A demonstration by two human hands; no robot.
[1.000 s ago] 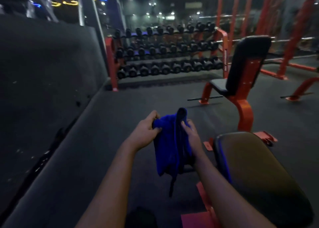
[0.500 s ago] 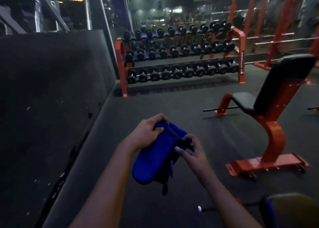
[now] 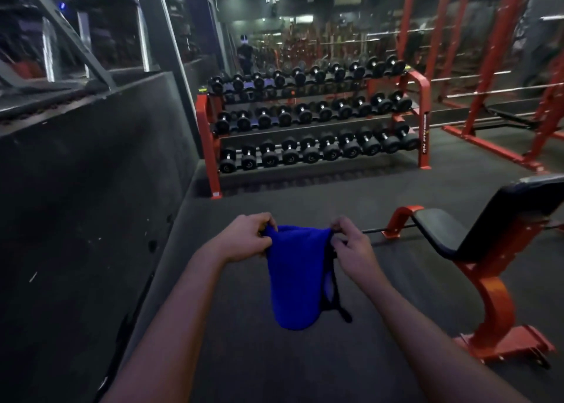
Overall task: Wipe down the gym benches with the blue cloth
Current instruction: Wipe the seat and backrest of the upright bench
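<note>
Holding: my left hand [image 3: 248,239] and right hand [image 3: 354,245] pinch the blue cloth [image 3: 297,277] by its top corners.
Bench: gym bench [image 3: 442,230] right-forward, seat end toward my hands.
Nearer: right hand.

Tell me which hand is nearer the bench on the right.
Right. The right hand pinches one corner of the cloth on the side toward the bench; the left hand holds the other corner, farther away.

Dark grey rubber floor [image 3: 244,360] runs out ahead of you. On it, near right: red steel-framed bench with black padded seat and back [image 3: 442,233]. Far centre: red three-tier rack of black dumbbells [image 3: 314,128]. Far right: red steel upright frames [image 3: 491,76].
</note>
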